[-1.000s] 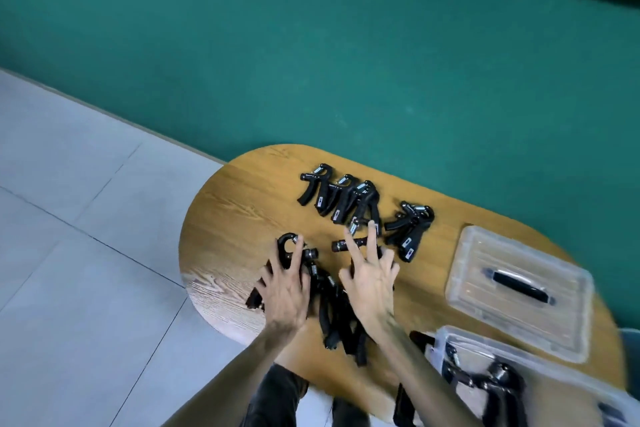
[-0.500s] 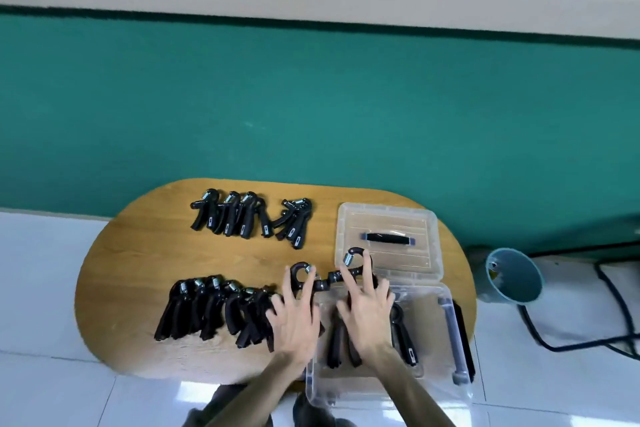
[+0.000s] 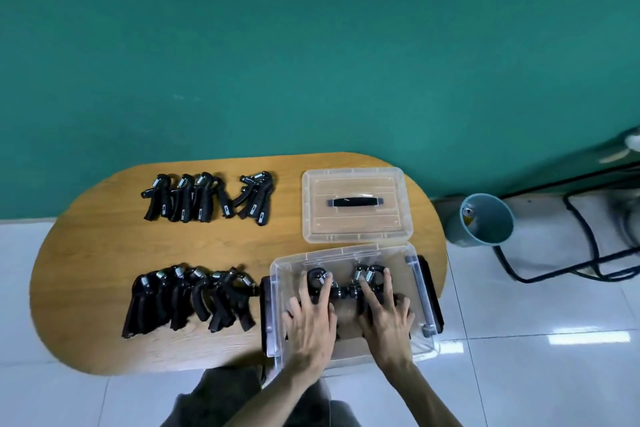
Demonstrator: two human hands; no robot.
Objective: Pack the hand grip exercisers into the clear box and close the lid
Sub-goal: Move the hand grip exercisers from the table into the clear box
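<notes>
The clear box (image 3: 346, 254) stands open at the table's front right. Inside it lie black hand grip exercisers (image 3: 343, 292) with metal springs. My left hand (image 3: 310, 319) and my right hand (image 3: 386, 314) are both down in the box, side by side, their straight fingers lying on top of these exercisers. The palms hide the handles. The clear lid (image 3: 353, 227) with its black handle lies flat just behind the box. Several more exercisers (image 3: 194, 298) sit in a row left of the box. Another row (image 3: 183, 199) and a small cluster (image 3: 256, 199) lie at the back.
The oval wooden table (image 3: 104, 246) stands against a green wall. A teal bucket (image 3: 485, 224) sits on the white tiled floor to the right, with black cables (image 3: 588, 253) beyond it. The box's front overhangs the table edge towards my legs.
The view swung right and settled over the box. Both hands carried exercisers from the front row rightwards and lowered them into the clear box, where they now rest.
</notes>
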